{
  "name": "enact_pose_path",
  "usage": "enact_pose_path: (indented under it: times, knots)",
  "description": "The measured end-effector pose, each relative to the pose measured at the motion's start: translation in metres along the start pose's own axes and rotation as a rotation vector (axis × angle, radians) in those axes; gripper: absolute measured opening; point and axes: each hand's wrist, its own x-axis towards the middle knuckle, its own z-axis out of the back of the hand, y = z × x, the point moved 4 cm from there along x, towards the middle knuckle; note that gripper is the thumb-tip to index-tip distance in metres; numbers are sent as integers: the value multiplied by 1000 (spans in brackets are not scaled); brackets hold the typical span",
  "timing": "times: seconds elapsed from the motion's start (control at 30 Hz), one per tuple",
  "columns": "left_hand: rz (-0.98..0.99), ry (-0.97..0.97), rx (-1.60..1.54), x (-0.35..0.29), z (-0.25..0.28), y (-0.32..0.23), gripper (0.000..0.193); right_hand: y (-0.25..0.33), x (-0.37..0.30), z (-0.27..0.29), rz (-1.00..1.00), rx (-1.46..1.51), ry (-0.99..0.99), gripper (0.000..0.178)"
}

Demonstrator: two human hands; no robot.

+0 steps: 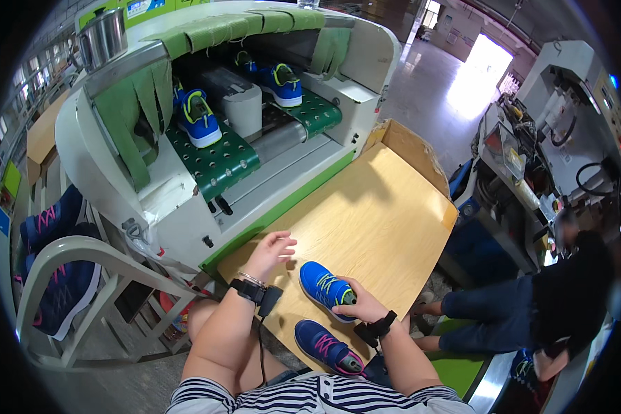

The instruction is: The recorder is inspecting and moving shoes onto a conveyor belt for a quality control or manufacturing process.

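Note:
My right hand (363,304) grips a bright blue sneaker (317,279) with yellow-green laces by its heel. That sneaker is on the wooden tabletop (383,200), its toe pointing away and to the left. Left of it, over the table's edge, my left hand (272,252) is empty, its fingers loosely spread. Nearer to me lies a navy sneaker (319,341) with pink laces, its heel by my right wrist. No hand touches it. Something dark beside its heel is partly hidden by my right forearm.
Ahead stands a conveyor machine (366,52) with green perforated belts (214,169) carrying blue sneakers (200,121). A metal rack (83,245) with navy shoes (62,286) is at the left. Cardboard (415,152) edges the table's far end. A co-worker (559,297) stands right, near other machinery.

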Motion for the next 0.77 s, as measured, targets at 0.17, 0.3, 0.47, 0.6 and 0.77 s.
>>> enact_pose_path:
  times: [0.17,0.3,0.47,0.6,0.77]
  knots:
    - [-388,7,1105,-12,-19,7,35,-3,2,3,39,-43,-28,83]
    - [-484,111,1281,-13,-26,22,35,-3,-4,1,94,-22,-55,83]
    - [-474,136,1265,-16,-17,30,32,-11,-2,-6,100,-48,-65,82]
    - [-587,71,1264,-13,-18,33,30,-3,-5,-5,65,13,-58,80]
    - [-615,71,1241,-15,-29,18,27,-8,0,0,119,0,-78,79]
